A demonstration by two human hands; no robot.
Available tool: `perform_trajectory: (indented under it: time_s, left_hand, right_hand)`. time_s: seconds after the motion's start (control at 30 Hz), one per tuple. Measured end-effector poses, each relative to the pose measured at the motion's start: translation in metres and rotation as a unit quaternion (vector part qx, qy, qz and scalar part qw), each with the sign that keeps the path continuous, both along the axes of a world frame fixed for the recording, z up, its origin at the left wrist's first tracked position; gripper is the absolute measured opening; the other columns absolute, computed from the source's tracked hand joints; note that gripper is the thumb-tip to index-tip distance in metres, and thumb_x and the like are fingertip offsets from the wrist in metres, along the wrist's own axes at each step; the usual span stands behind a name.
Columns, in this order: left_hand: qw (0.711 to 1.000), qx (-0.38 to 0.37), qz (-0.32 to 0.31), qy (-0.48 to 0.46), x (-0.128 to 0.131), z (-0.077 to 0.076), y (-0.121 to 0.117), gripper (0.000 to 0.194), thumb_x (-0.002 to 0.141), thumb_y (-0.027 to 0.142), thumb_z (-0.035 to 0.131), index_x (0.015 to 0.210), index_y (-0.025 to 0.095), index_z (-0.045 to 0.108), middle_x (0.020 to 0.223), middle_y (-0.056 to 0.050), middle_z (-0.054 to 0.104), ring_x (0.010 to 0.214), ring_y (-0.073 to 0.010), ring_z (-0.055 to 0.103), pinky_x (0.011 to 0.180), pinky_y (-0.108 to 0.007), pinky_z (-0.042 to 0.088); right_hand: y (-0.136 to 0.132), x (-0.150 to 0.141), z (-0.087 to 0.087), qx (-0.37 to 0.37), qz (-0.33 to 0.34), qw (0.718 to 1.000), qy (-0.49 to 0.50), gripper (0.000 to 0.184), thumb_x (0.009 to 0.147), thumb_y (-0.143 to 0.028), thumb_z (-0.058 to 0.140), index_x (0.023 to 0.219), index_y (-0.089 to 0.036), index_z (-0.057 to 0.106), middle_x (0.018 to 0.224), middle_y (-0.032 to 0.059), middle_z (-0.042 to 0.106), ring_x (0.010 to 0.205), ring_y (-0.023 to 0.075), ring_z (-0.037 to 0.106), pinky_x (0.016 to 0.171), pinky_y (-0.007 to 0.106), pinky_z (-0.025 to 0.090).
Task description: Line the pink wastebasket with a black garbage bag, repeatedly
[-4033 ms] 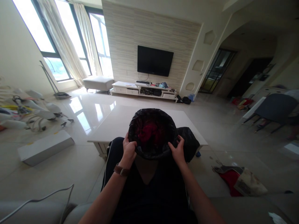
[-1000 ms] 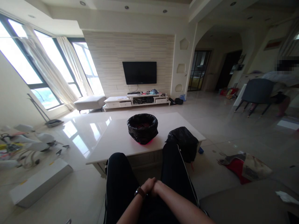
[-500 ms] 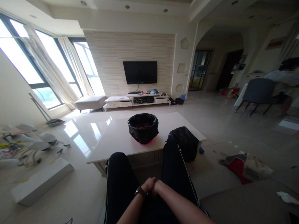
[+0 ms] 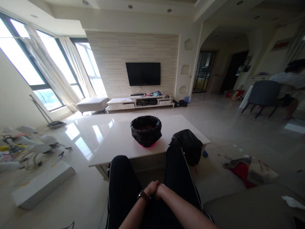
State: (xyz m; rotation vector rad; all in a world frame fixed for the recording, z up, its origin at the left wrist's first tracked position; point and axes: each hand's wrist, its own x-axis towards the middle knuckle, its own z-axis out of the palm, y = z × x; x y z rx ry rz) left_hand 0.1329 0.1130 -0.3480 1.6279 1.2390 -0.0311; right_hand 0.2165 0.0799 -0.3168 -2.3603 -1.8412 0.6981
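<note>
I sit with my legs in black trousers stretched toward a white coffee table (image 4: 119,140). My left hand (image 4: 152,189), with a brown watch at the wrist, and my right hand (image 4: 160,191) rest clasped together in my lap, fingers closed, nothing visible in them. On the table stands a small red bin lined with a black bag (image 4: 145,130), apart from both hands. A second black bag (image 4: 187,144) sits at the table's near right corner beside my right knee.
A long white box (image 4: 41,184) and cluttered white objects lie on the floor at left. A red and white bag (image 4: 250,173) lies on the floor at right. Another person (image 4: 289,86) stands by a dark chair (image 4: 260,95) at far right. A TV stand lines the far wall.
Four seconds ago both hands held the bin's black liner close to me; now the bin stands on the table and my hands are clasped in my lap. Nothing moved in the last second.
</note>
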Motion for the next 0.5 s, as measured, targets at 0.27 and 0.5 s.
perform_trajectory:
  time_s: [0.27,0.5]
  left_hand:
    - [1.0,0.019,-0.01,0.022,0.002,0.014,-0.004,0.034,0.101,0.05,0.06,0.096,0.018,0.072,0.106,-0.006,0.073,0.111,-0.0265,0.068,0.103,-0.047,0.051]
    - [1.0,-0.005,0.011,0.026,0.005,0.02,-0.007,0.039,0.102,0.052,0.057,0.096,0.016,0.071,0.104,-0.005,0.074,0.106,-0.0253,0.069,0.099,-0.045,0.053]
  right_hand:
    - [0.002,-0.001,-0.011,-0.017,0.006,1.0,-0.017,0.036,0.097,-0.044,0.066,0.128,-0.024,0.069,0.144,0.0088,0.062,0.131,0.0303,0.058,0.11,0.051,0.05]
    - [0.008,-0.002,-0.024,0.0,-0.006,0.996,-0.084,0.033,0.099,-0.042,0.064,0.124,-0.02,0.068,0.131,0.0101,0.067,0.114,0.0253,0.066,0.096,0.045,0.059]
